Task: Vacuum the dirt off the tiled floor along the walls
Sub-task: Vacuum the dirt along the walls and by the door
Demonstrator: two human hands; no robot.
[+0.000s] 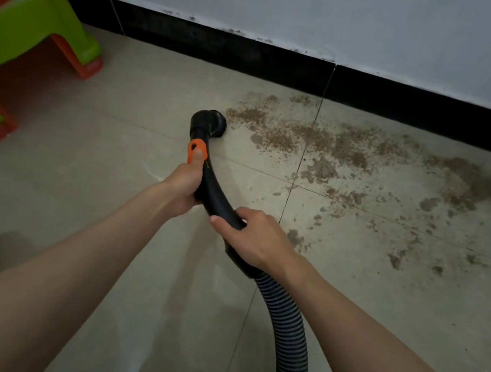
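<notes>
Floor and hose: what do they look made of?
Floor: glazed ceramic tile by the look, beige and glossy, with straight grout lines and a bright reflection near the bottom edge. Hose: probably flexible ribbed plastic, dark with pale rings, feeding a smooth, hard black handle.
</notes>
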